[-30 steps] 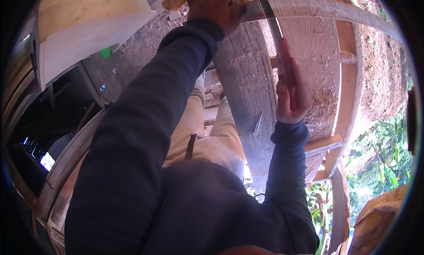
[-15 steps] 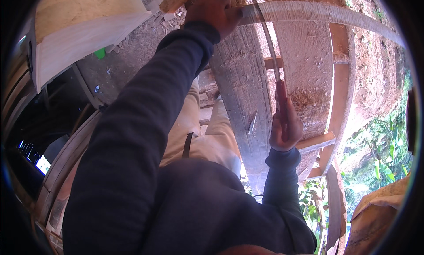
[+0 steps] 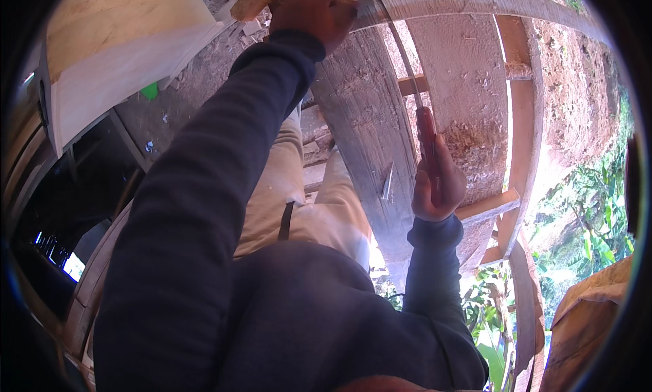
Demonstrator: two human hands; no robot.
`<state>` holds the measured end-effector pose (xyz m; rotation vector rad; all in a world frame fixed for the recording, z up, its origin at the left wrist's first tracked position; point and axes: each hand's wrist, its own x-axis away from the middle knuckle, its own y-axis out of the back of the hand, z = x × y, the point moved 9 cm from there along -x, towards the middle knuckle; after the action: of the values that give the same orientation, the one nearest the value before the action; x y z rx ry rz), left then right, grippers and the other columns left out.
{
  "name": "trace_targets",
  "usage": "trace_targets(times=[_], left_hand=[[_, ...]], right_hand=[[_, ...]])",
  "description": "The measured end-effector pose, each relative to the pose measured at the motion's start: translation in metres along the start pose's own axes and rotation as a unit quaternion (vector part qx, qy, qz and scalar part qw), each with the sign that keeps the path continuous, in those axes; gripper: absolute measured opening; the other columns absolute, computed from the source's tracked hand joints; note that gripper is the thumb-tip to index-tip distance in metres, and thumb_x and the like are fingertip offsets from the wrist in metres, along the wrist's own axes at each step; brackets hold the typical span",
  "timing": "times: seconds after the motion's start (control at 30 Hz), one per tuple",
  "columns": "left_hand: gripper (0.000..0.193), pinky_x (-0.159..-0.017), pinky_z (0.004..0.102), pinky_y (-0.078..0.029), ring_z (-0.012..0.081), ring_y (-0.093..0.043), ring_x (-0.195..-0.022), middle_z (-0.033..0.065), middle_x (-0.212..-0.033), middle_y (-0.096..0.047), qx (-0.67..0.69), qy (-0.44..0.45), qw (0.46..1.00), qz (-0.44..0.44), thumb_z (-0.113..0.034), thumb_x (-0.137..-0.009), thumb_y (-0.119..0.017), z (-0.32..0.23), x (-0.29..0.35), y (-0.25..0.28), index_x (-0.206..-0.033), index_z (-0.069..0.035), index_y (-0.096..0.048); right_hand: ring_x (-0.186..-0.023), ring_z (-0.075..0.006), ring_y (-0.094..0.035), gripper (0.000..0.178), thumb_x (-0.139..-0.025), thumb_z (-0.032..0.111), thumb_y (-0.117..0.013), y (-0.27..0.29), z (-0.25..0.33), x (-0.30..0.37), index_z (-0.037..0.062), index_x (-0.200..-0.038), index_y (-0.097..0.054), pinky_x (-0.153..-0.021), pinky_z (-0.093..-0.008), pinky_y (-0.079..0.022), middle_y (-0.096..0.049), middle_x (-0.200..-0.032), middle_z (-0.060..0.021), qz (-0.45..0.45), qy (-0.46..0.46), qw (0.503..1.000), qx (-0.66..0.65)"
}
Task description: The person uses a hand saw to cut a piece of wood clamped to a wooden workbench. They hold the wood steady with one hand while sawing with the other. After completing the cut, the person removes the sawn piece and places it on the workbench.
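My right hand (image 3: 440, 185) is wrapped round the red handle of a handsaw (image 3: 402, 51). Its thin blade, seen nearly edge-on, runs up past the top of the picture and crosses a long pale wooden strip (image 3: 468, 2). At the top, my left hand (image 3: 314, 17) is closed on the strip's left end, just left of the blade. Below the strip lies a wide grey weathered plank (image 3: 367, 107). The blade's far end is out of the picture.
A rough sawdust-strewn board (image 3: 465, 73) lies right of the plank, with a gap between them. Wooden framing (image 3: 526, 134) edges the right side. A large pale panel (image 3: 129, 59) stands at upper left, above dirt ground. Green plants (image 3: 594, 215) grow beyond the frame.
The view has shifted slightly, so most things sit a little higher and further left. My right hand and the saw have moved slightly up; both hands keep their grips.
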<state>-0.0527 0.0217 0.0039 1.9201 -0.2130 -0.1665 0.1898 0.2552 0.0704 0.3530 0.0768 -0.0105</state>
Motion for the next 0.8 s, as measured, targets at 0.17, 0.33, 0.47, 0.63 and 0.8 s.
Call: trace_targets(times=[0.17,0.33,0.47,0.63,0.8], left_hand=[[0.041,-0.088,0.0554,-0.053,0.0441,-0.068,-0.096,0.0231,-0.099,-0.071,-0.002,0.013,1.000,0.028,-0.044,-0.095,-0.068,0.000,-0.004,-0.004,-0.093,-0.003,-0.071],[0.040,-0.087,0.0555,-0.053,0.0443,-0.068,-0.095,0.0226,-0.098,-0.070,-0.013,-0.028,0.999,-0.013,-0.044,-0.097,-0.067,-0.001,0.001,-0.001,-0.095,-0.003,-0.068],[0.040,-0.086,0.0549,-0.053,0.0440,-0.068,-0.096,0.0223,-0.097,-0.070,-0.018,-0.038,0.999,-0.012,-0.043,-0.097,-0.067,0.002,0.001,-0.006,-0.096,-0.003,-0.067],[0.038,-0.087,0.0543,-0.054,0.0435,-0.068,-0.098,0.0224,-0.098,-0.070,0.004,-0.030,0.999,-0.018,-0.042,-0.097,-0.067,0.001,0.003,-0.006,-0.097,-0.004,-0.067],[0.037,-0.088,0.0542,-0.054,0.0423,-0.068,-0.099,0.0222,-0.099,-0.070,-0.003,-0.042,0.998,-0.038,-0.041,-0.097,-0.067,-0.002,0.002,0.000,-0.097,-0.004,-0.068]], right_hand=[[-0.067,-0.0118,-0.063,0.058,-0.095,0.008,-0.061,0.002,-0.013,0.009,-0.0070,-0.151,-0.055,-0.066,-0.0250,-0.050,-0.076,-0.104,-0.0137,-0.073,-0.069,0.989,-0.105],[-0.059,-0.0176,-0.065,0.070,-0.080,-0.008,-0.058,0.009,-0.004,-0.003,0.0020,-0.149,-0.061,-0.062,-0.0274,-0.050,-0.078,-0.102,-0.0177,-0.085,-0.015,0.994,-0.059],[-0.088,-0.0189,-0.075,0.069,-0.082,-0.009,-0.053,-0.005,0.026,-0.014,-0.0038,-0.152,-0.054,-0.075,-0.0277,-0.054,-0.073,-0.124,-0.0258,0.011,0.009,1.000,-0.008],[-0.106,-0.0237,-0.077,0.060,-0.092,-0.004,-0.053,-0.013,0.033,-0.017,-0.0076,-0.152,-0.052,-0.087,-0.0291,-0.057,-0.072,-0.132,-0.0283,-0.033,0.013,0.997,-0.067],[-0.092,-0.0183,-0.069,0.058,-0.099,0.001,-0.053,-0.005,0.030,-0.014,-0.0086,-0.155,-0.047,-0.084,-0.0280,-0.054,-0.072,-0.125,-0.0224,-0.070,-0.052,0.990,-0.106]])
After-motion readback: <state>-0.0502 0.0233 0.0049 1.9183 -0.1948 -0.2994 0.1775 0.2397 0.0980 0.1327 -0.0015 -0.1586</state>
